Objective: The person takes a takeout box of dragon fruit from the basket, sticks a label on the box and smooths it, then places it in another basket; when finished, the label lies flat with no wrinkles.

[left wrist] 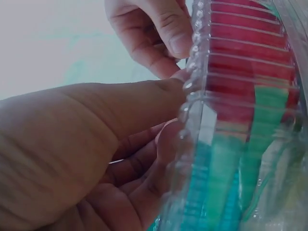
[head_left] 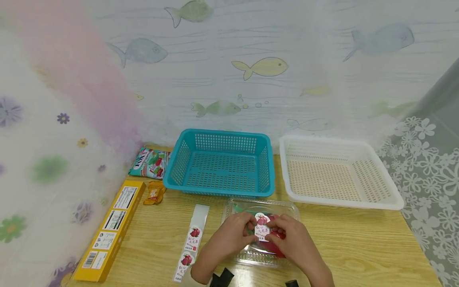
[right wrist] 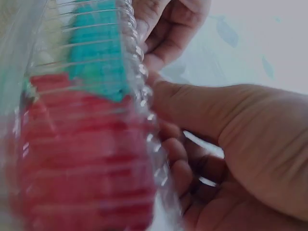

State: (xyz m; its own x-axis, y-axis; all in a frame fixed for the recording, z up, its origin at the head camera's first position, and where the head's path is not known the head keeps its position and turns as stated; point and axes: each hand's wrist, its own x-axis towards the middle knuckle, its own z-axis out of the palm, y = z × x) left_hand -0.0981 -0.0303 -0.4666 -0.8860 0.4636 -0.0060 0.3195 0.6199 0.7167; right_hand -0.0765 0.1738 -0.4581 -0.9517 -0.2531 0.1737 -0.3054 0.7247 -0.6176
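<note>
A white sticker label (head_left: 262,229) with a red fruit picture and pink writing lies over the lid of a clear plastic clamshell box (head_left: 263,261). My left hand (head_left: 229,235) pinches the label's left edge between thumb and fingers. On the opposite edge, the thumb and fingers of my right hand (head_left: 295,238) pinch it too. Through the ridged wall of the box, red contents (right wrist: 86,163) and teal-green contents (right wrist: 96,48) show; their kind is unclear. The box wall hides some fingertips in both wrist views.
Left of the box lies a strip of stickers (head_left: 193,239). Behind stand a blue basket (head_left: 222,189) and a white basket (head_left: 344,203). A yellow box (head_left: 111,231), a candy bag (head_left: 150,162) and a small orange packet (head_left: 155,193) are on the wooden table (head_left: 358,247).
</note>
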